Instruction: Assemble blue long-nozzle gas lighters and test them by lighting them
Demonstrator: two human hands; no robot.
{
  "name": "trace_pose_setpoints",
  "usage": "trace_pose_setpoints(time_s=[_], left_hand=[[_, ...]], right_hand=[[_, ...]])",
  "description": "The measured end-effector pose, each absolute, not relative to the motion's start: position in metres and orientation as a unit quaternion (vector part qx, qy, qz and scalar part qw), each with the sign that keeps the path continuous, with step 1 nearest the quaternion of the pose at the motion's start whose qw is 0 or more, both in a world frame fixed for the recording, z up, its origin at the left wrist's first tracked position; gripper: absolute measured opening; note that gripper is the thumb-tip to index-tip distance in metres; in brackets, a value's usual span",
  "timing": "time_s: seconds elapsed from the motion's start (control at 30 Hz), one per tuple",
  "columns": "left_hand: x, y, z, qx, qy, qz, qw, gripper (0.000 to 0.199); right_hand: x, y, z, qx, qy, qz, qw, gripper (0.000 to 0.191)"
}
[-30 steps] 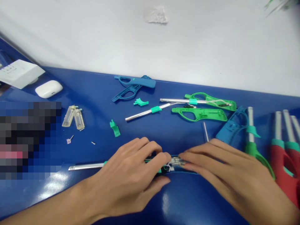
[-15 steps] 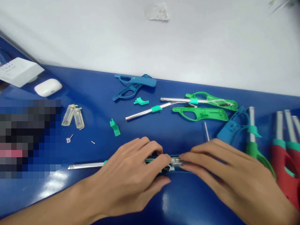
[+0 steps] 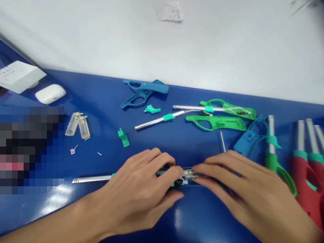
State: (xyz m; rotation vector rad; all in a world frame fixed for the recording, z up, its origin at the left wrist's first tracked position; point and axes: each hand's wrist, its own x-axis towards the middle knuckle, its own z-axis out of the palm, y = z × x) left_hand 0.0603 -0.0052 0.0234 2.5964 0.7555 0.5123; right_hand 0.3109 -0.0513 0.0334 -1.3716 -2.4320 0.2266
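Note:
An opened blue gas lighter [image 3: 91,179] lies on the table under both hands, its silver tube sticking out to the left. My left hand [image 3: 152,184] is curled over the middle of the lighter, and its fingers hide most of the shell there. White wire shows just past the left fingertips. A clear fuel tank [image 3: 188,173] sits in the lighter's blue shell between the hands. The fingertips of my right hand [image 3: 243,185] pinch the right end of this tank; the rest of it is hidden under the fingers.
Beyond the hands lie blue handle shells [image 3: 149,88], green handle shells [image 3: 215,123], silver tubes [image 3: 153,123] and green triggers [image 3: 123,137]. Two clear fuel tanks [image 3: 83,126] lie left, near a white earbud case [image 3: 50,93]. Red lighters [image 3: 303,179] stand at the right edge.
Both hands keep their hold on the lighter, with hardly any finger movement. The whole view has shifted slightly.

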Motion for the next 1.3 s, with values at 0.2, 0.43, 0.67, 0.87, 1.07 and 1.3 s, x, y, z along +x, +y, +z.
trace_pose_setpoints(time_s=[0.2,0.43,0.67,0.87,1.07,1.3], left_hand=[[0.0594,-0.0048,0.0232,0.926,0.267,0.182,0.193,0.015],[0.0595,-0.006,0.0222,0.93,0.26,0.198,0.167,0.018],[0.058,-0.0052,0.0213,0.935,0.246,0.205,0.155,0.019],[0.0589,-0.0041,0.0215,0.936,0.242,0.207,0.15,0.017],[0.057,-0.0049,0.0218,0.936,0.246,0.199,0.156,0.021],[0.0557,-0.0063,0.0227,0.937,0.248,0.2,0.142,0.029]], right_hand=[[0.3102,-0.0505,0.0341,-0.48,-0.859,0.073,0.161,0.035],[0.3087,-0.051,0.0336,-0.483,-0.858,0.075,0.16,0.042],[0.3078,-0.0502,0.0346,-0.493,-0.849,0.092,0.167,0.042],[0.3079,-0.0493,0.0365,-0.506,-0.837,0.114,0.175,0.038],[0.3064,-0.0479,0.037,-0.494,-0.845,0.108,0.174,0.042],[0.3071,-0.0467,0.0358,-0.487,-0.849,0.104,0.175,0.042]])
